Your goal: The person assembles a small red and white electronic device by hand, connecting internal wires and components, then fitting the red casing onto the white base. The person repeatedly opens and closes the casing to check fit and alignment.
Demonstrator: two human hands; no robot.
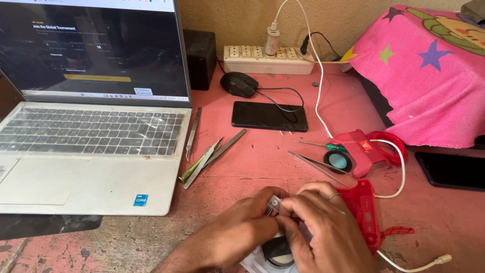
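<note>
This looks like a home repair bench for small electronics. Both hands [283, 227] pinch a tiny part on a worn pink table [252, 167]. Just beyond the grip lie tweezers [209, 156] and a small green screwdriver [323, 146]; a red opened casing [364, 212] sits right beside it. Farther off stand a laptop [91, 116], a power strip [268, 58], a mouse [239, 84] and a star-patterned pink cloth [429, 76].

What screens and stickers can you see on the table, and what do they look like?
Laptop screen: back left, lit, dark page with a yellow bar.
Sticker: small blue square on the silver laptop's palm rest.
Black phone: flat in the middle, screen dark.
Second dark screen: right edge, black rectangle.
Label: small white patch on the red casing.
</note>
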